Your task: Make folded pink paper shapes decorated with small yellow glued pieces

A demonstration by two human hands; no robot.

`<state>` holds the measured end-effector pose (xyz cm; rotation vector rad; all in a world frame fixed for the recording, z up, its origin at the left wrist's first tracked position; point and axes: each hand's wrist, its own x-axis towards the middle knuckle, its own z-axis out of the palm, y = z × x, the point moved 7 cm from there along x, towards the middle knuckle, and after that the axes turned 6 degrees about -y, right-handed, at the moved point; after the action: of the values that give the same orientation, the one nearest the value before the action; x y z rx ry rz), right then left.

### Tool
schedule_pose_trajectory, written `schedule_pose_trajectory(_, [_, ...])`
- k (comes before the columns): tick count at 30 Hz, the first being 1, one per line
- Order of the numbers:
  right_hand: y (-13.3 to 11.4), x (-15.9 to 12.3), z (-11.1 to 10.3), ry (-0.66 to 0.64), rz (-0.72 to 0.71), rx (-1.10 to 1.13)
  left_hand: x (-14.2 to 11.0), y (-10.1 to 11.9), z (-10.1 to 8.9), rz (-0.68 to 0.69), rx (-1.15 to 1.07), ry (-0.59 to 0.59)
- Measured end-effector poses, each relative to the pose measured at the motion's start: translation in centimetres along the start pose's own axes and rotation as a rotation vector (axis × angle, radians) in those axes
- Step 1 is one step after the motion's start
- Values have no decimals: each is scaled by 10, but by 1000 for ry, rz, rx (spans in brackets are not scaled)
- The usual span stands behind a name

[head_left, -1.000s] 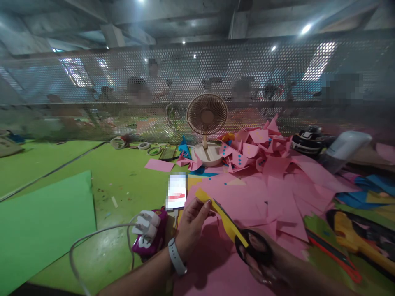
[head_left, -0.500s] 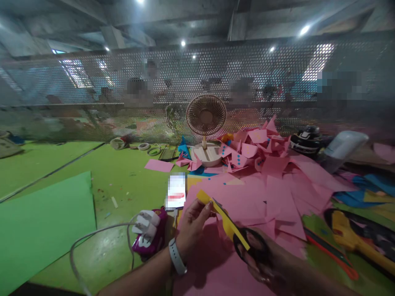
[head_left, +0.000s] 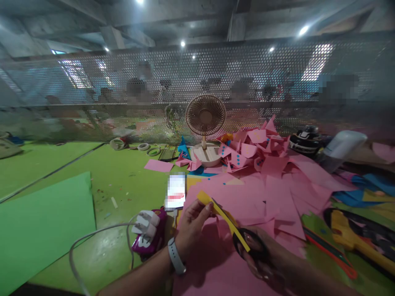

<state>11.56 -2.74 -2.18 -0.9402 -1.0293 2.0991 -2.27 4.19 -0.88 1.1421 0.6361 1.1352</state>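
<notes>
Between thumb and fingers, my left hand pinches a yellow strip of paper by its upper end. The strip slants down to the right, and its lower end lies across the handles of black-handled scissors. My right hand grips those scissors by the loops. The blades run along the strip toward my left fingers and look nearly closed, partly hidden by the paper. Both hands are above large pink paper sheets. A lit phone lies just beyond my left hand.
A purple power adapter with white plugs and a cable sits left of my wrist. Behind stand a small fan and a heap of folded pink paper. Green card lies left; a yellow-handled tool and a clear bottle are right.
The scissors' blades have closed somewhat along the yellow strip, and less yellow paper shows below the blades. My left hand keeps its hold in nearly the same place.
</notes>
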Motion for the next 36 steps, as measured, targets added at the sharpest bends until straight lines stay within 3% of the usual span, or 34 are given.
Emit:
schedule_pose_trajectory(14, [8,9,-8,27,42,-53,-2,6,0,4,69,20])
schedule_pose_trajectory(23, [2,3,-3,71,10,7,-3,8,-11,8,25,132])
schedule_pose_trajectory(29, [7,1,-8,112,3,28,-1,14,-6,26,133,86])
schedule_pose_trajectory(36, [11,7,-12,51,9,-19,-1,18,1,11,182,38])
